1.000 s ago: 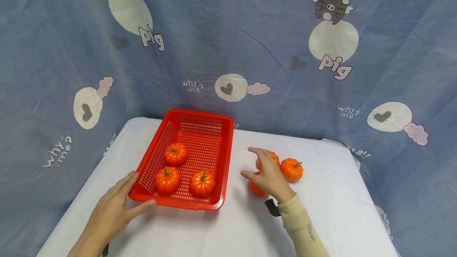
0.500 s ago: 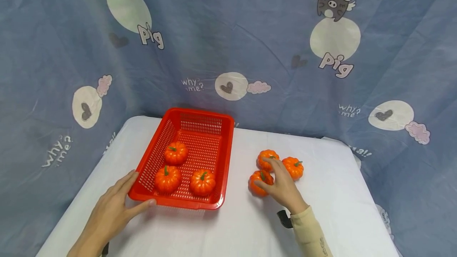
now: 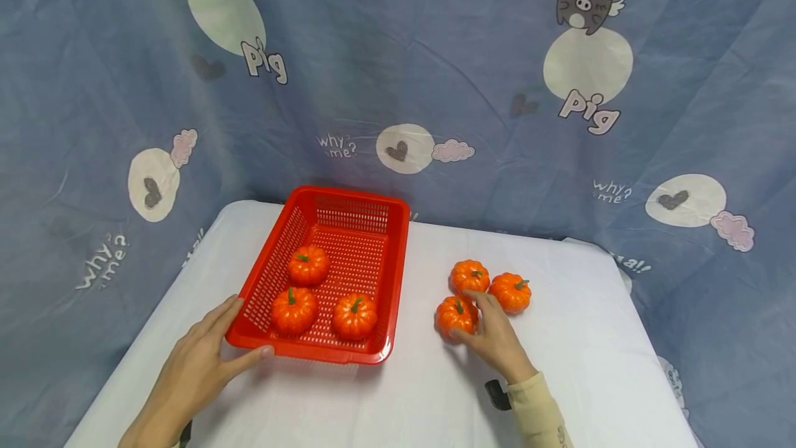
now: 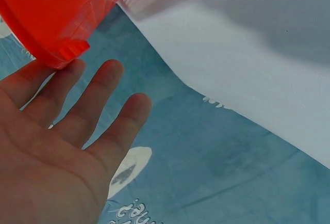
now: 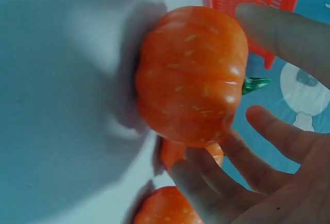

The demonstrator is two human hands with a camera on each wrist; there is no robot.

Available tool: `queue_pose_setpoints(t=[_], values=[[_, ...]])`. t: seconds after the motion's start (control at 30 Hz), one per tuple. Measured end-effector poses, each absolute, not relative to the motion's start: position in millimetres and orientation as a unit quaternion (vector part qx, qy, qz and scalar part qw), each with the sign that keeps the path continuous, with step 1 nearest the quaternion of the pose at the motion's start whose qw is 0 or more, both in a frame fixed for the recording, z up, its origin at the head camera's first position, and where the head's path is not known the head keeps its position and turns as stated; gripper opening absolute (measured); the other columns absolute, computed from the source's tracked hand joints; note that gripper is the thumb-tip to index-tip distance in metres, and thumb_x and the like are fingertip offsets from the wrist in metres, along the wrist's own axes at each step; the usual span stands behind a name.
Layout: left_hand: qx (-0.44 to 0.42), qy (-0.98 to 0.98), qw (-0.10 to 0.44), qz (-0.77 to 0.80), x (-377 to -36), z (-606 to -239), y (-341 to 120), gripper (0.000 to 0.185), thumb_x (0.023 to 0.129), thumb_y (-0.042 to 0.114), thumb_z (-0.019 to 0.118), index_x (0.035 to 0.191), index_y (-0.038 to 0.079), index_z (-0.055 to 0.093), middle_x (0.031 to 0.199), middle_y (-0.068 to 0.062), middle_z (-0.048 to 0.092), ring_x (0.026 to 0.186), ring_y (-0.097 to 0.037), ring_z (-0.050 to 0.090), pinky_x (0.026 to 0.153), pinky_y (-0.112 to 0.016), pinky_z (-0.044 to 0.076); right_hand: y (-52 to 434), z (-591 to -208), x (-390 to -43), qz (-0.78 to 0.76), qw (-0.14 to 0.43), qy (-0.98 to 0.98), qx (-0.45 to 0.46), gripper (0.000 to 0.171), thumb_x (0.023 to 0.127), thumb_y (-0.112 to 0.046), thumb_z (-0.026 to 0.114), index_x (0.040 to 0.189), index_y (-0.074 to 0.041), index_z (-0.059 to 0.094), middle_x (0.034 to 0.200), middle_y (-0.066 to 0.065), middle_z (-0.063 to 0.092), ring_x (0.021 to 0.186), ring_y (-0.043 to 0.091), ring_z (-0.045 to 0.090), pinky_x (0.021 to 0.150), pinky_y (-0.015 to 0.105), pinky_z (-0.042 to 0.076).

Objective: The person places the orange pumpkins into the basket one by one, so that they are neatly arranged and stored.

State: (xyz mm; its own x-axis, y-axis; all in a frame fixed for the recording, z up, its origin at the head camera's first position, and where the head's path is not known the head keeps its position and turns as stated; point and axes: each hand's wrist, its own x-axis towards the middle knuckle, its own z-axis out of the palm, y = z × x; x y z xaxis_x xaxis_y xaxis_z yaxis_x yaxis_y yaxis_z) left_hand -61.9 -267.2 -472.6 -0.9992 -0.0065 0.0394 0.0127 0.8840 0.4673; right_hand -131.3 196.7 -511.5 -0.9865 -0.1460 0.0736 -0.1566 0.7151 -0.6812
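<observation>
right hand (image 3: 495,341) has dropped onto the near pumpkin (image 3: 456,315), fingers cupping its ribbed sides; likely light, stiff, slick; left hand (image 3: 193,372), flat, steadies basket (image 3: 398,275) at 9 o'clock.

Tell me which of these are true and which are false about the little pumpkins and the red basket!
1. Three pumpkins sit inside the red basket. True.
2. The right hand is lifting a pumpkin high above the table. False: its fingers close around the nearest pumpkin, which is still down on the white table.
3. The left hand rests at the basket's near corner. True.
4. The basket is blue. False: it is red.
5. Three pumpkins lie on the table outside the basket. True: the nearest one plus two behind it.
</observation>
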Motion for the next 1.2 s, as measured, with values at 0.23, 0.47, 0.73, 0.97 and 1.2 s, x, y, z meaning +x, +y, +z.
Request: queue_pose_setpoints(t=[0.23, 0.47, 0.73, 0.97, 1.2], values=[[0.0, -0.971, 0.018, -0.24, -62.2, -473.1, -267.1, 0.122, 0.072, 0.083, 0.066, 0.156, 0.0, 0.035, 0.155, -0.027, 0.038, 0.131, -0.052, 0.042, 0.103, -0.075, 0.035, 199.4, -518.9, -131.1, 0.363, 0.003, -0.929, 0.072, 0.072, 0.077, -0.016, 0.089, 0.14, -0.007, 0.055, 0.138, 0.019, 0.053, 0.126, 0.035, 0.054, 0.109, 0.055, 0.044], [0.003, -0.971, 0.015, -0.24, -61.5, -473.3, -267.2, 0.123, 0.071, 0.084, 0.065, 0.156, 0.0, 0.035, 0.155, -0.027, 0.037, 0.132, -0.051, 0.041, 0.103, -0.075, 0.034, 200.3, -522.3, -130.5, 0.361, 0.018, -0.929, 0.08, 0.069, 0.077, -0.014, 0.09, 0.137, -0.007, 0.057, 0.133, 0.016, 0.056, 0.115, 0.032, 0.059, 0.099, 0.05, 0.052], [-0.004, -0.969, 0.024, -0.245, -61.7, -474.4, -268.6, 0.119, 0.073, 0.08, 0.068, 0.156, 0.001, 0.035, 0.155, -0.026, 0.038, 0.132, -0.051, 0.041, 0.103, -0.074, 0.035, 199.7, -523.3, -129.7, 0.37, 0.029, -0.925, 0.084, 0.069, 0.076, -0.012, 0.09, 0.136, -0.006, 0.058, 0.13, 0.015, 0.057, 0.112, 0.03, 0.061, 0.095, 0.048, 0.056], [-0.014, -0.968, 0.042, -0.247, -61.8, -475.2, -269.0, 0.116, 0.074, 0.077, 0.07, 0.155, 0.0, 0.038, 0.154, -0.025, 0.04, 0.131, -0.049, 0.043, 0.102, -0.072, 0.037, 198.6, -517.6, -130.2, 0.371, 0.045, -0.923, 0.095, 0.072, 0.074, -0.012, 0.091, 0.138, -0.005, 0.057, 0.129, 0.015, 0.057, 0.112, 0.029, 0.06, 0.093, 0.046, 0.057], [-0.013, -0.968, 0.043, -0.248, -61.9, -475.4, -268.3, 0.116, 0.074, 0.077, 0.071, 0.154, 0.0, 0.038, 0.153, -0.026, 0.041, 0.13, -0.05, 0.043, 0.102, -0.073, 0.037, 199.1, -510.8, -130.7, 0.374, 0.065, -0.918, 0.112, 0.07, 0.075, -0.01, 0.091, 0.138, -0.005, 0.059, 0.127, 0.014, 0.058, 0.112, 0.03, 0.061, 0.09, 0.046, 0.058]])
